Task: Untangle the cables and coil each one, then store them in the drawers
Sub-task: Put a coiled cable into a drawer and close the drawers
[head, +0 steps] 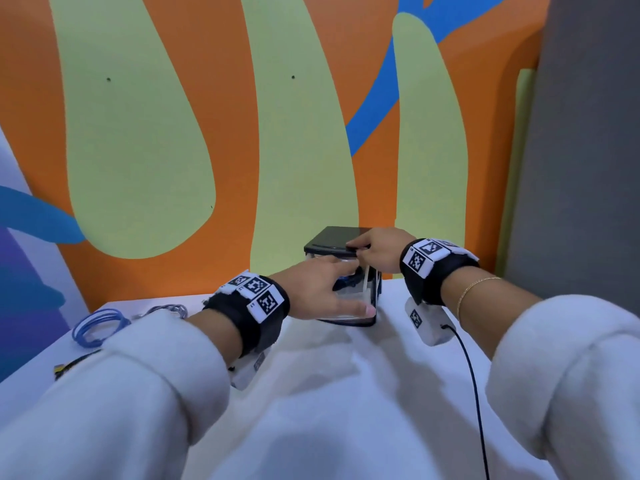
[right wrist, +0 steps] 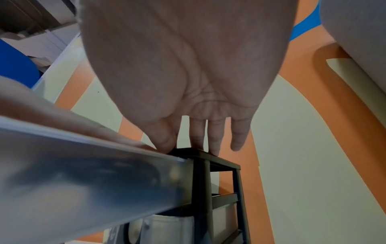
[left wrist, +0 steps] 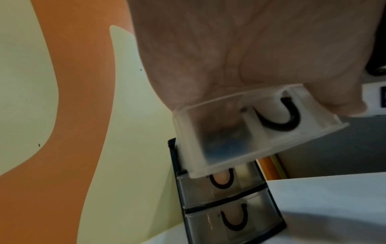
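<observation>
My left hand (head: 320,289) grips the pulled-out top drawer (left wrist: 240,132), something blue inside; right fingers (right wrist: 213,140) flat, steadying the cabinet (head: 332,239). Blue cable (head: 98,323) far left still waits.

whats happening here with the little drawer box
A person is working at a small drawer unit on a white table. The right hand steadies its black top, while the left hand reaches into the pulled-out top drawer, where something blue lies. A coiled blue cable waits on the table at left.
</observation>
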